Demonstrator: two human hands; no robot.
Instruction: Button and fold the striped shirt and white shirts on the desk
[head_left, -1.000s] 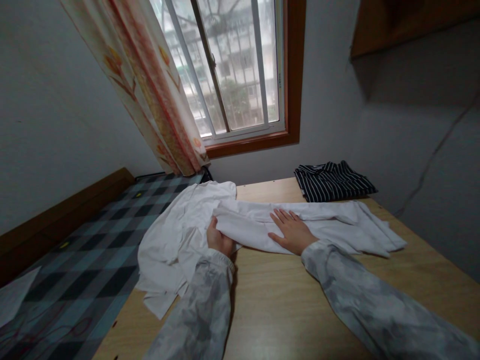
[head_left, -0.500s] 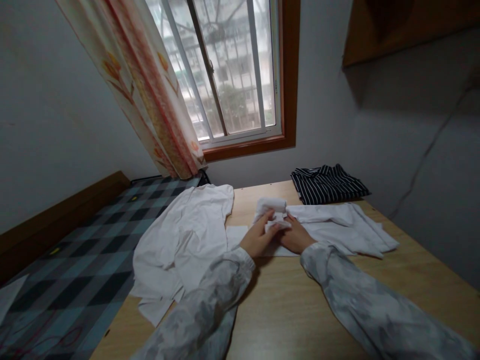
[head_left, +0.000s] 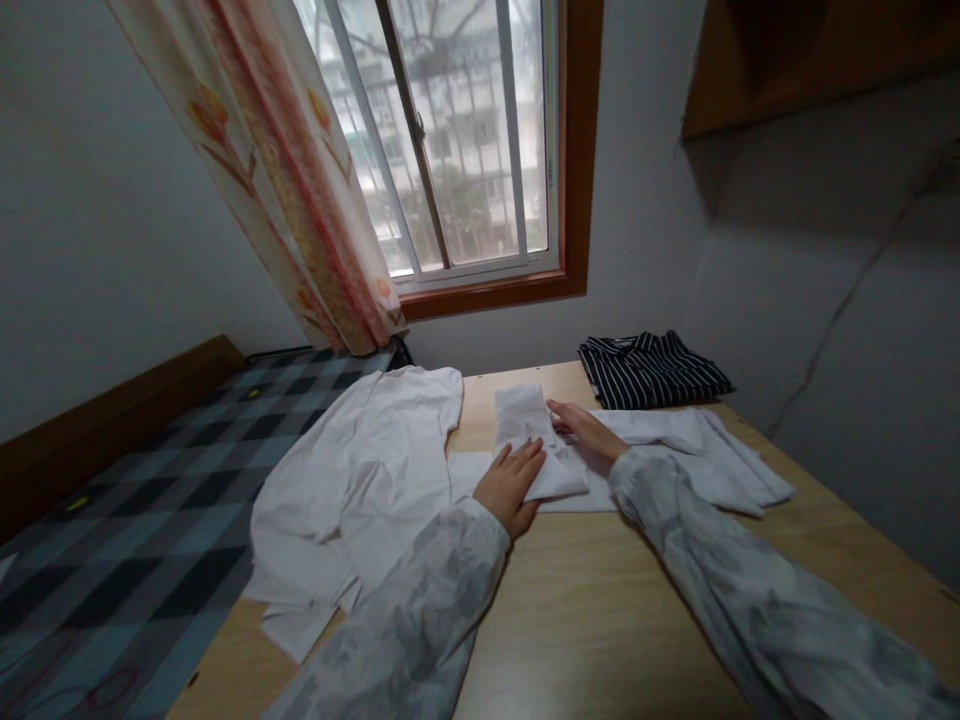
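Two patterned grey sleeves [head_left: 431, 600] reach in across a pale wood worktop [head_left: 577, 610], the left one hiding part of the white clothing beneath it. The left hand [head_left: 510, 488] lies flat, palm down and fingers slightly apart, on a white cloth [head_left: 559, 478] in the middle of the worktop. The right hand [head_left: 589, 432] touches the right side of the same folded part, fingers extended; its thumb is hidden, so whether it pinches the fabric cannot be told. Beyond the right wrist, the rest of the cloth stretches in layers to the right, its surface partly covered by the forearm.

To the left, a rumpled white garment [head_left: 360, 470] spreads to the worktop's edge; whether it joins the cloth under the hands cannot be seen. Just behind the white layers, a folded black-and-white striped shirt [head_left: 652, 370] occupies the far right corner. Alongside, to the left, lies a bed [head_left: 142, 540] with a checked cover, bordered by a dark wooden board [head_left: 112, 395]. Farther back, a flowered curtain [head_left: 285, 180] hangs beside a barred window [head_left: 450, 140], while a wooden cabinet [head_left: 817, 70] juts from the upper right wall above a trailing cable [head_left: 847, 305].
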